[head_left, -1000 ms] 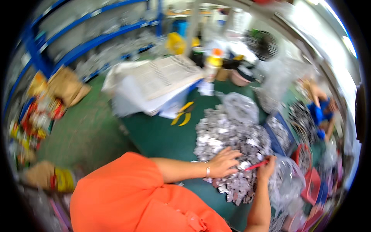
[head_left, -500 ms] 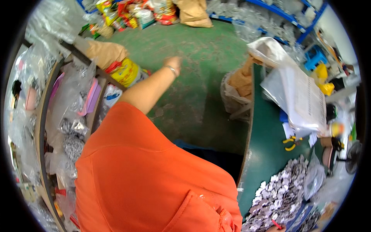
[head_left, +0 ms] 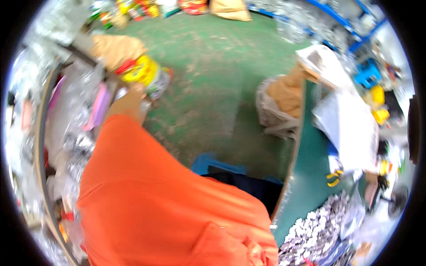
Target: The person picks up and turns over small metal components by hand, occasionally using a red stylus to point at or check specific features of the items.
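My left arm, in an orange sleeve, reaches out to the left. At its end my left hand point(head_left: 138, 90) is smeared by motion, so its fingers cannot be made out. It is nearest to a yellow, red and grey printed sack point(head_left: 148, 75) on the floor and a pinkish-purple plastic tray point(head_left: 98, 106) on the shelf. A pile of small grey flat pieces point(head_left: 313, 226) lies on the green worktable point(head_left: 310, 177) at my right. A bit of something red point(head_left: 307, 262) shows at the lower edge beside the pile; my right hand is out of view.
Yellow-handled pliers point(head_left: 334, 178) and a stack of clear plastic bags point(head_left: 348, 128) lie on the worktable. A sack lined with brown paper point(head_left: 284, 95) stands beside it. Shelving with plastic-wrapped goods point(head_left: 75, 137) runs along the left. A blue stool point(head_left: 215, 164) is close by me.
My left hand has swung left and back from over the floor to beside the yellow sack. My view has shifted slightly. The right fingers by the red thing have left view.
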The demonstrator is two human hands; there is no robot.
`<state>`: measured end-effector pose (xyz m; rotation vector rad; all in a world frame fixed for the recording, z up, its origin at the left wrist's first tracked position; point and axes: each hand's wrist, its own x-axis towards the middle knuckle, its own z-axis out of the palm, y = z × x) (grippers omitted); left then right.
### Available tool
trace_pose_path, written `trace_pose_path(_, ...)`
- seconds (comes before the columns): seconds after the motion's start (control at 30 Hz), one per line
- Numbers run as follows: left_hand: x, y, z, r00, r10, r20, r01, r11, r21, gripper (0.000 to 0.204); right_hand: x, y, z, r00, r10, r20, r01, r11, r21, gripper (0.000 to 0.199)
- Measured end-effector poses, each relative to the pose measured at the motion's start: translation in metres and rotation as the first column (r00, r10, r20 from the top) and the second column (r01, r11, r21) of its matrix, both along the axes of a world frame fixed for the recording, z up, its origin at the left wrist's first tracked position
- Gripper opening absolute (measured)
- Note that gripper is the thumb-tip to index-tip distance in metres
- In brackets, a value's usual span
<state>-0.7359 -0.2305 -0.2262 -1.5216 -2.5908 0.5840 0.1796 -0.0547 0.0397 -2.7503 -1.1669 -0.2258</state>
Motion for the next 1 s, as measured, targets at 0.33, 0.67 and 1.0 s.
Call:
trace_pose_path(0.33, 0.051, 0.108, -0.064, 0.289, 0.653, 0.7, -0.41, 0.745, -0.526, 0.019, 0.1, -0.001, -0.079, 0.724, 0.45, -0.522, 0.082, 0.696, 0.714, 0.03)
trace_pose_path(0.67, 0.336, 0.237, 0.066, 0.49, -0.194, 0.85, 0.745, 0.6, -0.292, 0.029, 0.082, -0.002, -0.072, 0.965, 0.244, -0.101, -0.111, 0.724, 0.681, 0.008)
trace_pose_path(1.0, 0.532, 0.278, 0.244, -0.263, -0.428, 0.864, 0.852, 0.317, 0.417, 0.01, 0.082, 0.0, -0.076, 0.936, 0.311, -0.165, -0.094, 0.672, 0.735, 0.009)
